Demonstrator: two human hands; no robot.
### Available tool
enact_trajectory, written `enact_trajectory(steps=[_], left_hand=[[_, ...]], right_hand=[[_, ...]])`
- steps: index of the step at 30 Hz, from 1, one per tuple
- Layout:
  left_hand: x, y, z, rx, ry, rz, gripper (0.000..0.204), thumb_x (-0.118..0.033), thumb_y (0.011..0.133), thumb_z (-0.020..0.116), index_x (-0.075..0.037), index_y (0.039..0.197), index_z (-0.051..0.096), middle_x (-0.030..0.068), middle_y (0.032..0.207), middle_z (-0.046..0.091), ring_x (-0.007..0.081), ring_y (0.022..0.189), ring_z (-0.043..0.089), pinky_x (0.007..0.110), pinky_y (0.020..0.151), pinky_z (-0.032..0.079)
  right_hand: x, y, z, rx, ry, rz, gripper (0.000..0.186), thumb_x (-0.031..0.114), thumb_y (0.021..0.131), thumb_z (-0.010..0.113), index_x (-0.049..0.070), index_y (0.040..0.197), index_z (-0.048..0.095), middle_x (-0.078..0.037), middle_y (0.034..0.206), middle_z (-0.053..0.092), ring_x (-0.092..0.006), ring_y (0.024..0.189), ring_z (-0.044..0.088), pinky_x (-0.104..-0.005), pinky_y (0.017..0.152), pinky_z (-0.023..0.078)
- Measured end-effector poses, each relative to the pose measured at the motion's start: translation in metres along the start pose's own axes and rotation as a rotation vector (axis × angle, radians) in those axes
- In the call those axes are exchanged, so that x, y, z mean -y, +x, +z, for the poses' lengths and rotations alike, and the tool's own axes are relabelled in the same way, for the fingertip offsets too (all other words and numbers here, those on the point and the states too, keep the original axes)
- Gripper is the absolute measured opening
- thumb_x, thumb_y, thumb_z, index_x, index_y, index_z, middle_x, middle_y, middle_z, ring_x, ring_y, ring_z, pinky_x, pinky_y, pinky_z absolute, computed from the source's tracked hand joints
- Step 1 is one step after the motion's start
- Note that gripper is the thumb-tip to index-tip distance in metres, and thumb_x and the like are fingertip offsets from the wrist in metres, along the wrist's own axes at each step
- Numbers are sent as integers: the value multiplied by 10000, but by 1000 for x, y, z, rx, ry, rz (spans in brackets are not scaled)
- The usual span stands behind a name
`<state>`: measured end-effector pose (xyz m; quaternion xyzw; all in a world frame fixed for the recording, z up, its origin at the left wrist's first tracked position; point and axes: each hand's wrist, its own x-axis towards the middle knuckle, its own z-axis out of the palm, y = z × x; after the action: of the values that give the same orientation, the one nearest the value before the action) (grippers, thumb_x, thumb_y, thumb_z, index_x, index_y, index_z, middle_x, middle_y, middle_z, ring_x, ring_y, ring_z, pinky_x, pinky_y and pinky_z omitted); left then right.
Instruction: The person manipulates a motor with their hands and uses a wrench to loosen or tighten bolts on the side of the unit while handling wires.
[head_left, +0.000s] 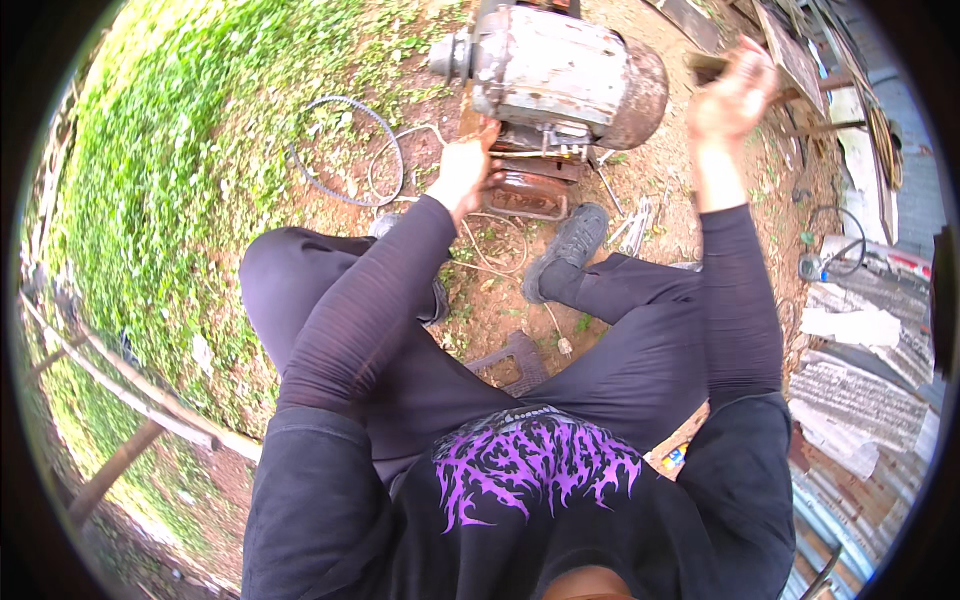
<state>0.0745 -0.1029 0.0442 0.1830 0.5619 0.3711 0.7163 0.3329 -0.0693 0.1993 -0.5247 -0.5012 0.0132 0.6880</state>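
An old electric motor (555, 70) with flaking pale paint and rust lies on a rusty base (530, 195) in front of me. My left hand (462, 170) is at the base's left side, fingers curled against rusty metal below the motor; what exactly it grips is partly hidden. My right hand (733, 95) is raised to the right of the motor, blurred, at a small olive-brown piece (705, 67) that I cannot make out. A dark looped belt (345, 195) and pale cord (485, 268) lie on the ground near my left hand.
My shoes (575, 235) rest on dirt beside several small tools (630, 230). Grass (150, 200) and bamboo poles (140, 390) are at left. Corrugated sheets (860, 400), boards (800, 55) and a coiled hose (840, 220) line the right side. A dark bracket (515, 360) lies between my legs.
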Motion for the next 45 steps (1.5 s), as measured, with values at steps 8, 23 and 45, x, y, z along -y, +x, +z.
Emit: enact_trajectory(steps=[8,23,45], left_hand=[[-1,14,-13,19,66,-95,379,-399,904,662,-64,1059,573,25,877,567,140,741,514,305,649,506],[-25,8,-46,176,-145,-257,351,-170,921,569,20,1209,506,164,1068,652,282,868,669,378,723,601],[-29,2,-3,45,23,-247,279,-199,976,455,-18,1178,526,150,1094,633,263,945,628,420,828,551]], right_hand=[[-184,-4,-389,-345,-528,764,285,325,950,464,88,933,620,-48,868,586,-186,788,560,-355,672,465],[-227,-215,-252,231,-600,1214,223,218,917,600,9,923,676,-198,841,686,-304,803,688,-388,706,517],[-319,-315,-236,730,-1047,1036,222,150,814,612,-66,846,652,-278,915,670,-365,943,667,-453,790,537]])
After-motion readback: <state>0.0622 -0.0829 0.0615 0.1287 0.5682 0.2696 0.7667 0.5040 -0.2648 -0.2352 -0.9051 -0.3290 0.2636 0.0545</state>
